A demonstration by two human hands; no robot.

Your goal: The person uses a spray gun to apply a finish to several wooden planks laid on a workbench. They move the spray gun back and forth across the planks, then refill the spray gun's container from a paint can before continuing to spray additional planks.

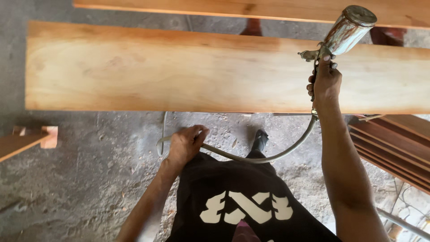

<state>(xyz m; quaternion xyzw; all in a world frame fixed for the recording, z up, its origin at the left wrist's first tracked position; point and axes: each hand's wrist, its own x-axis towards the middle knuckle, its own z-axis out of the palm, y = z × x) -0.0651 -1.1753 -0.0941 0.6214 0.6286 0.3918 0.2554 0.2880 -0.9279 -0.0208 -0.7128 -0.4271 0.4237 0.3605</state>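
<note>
My right hand [326, 81] grips the handle of a spray gun [342, 33] with a metal cup on top, held over the right part of a long wooden plank [156, 71]. The plank looks darker and glossier to the right of the gun. A grey air hose [268, 154] runs from the gun's base down and left to my left hand [184, 144], which is closed around it near my waist. My black shirt with white print fills the lower middle.
A second plank [224, 6] lies beyond the first. Stacked boards [394, 143] sit at the right, a wooden piece [27, 139] at the left. The concrete floor [89, 179] is rough. My shoe [260, 138] stands under the plank's near edge.
</note>
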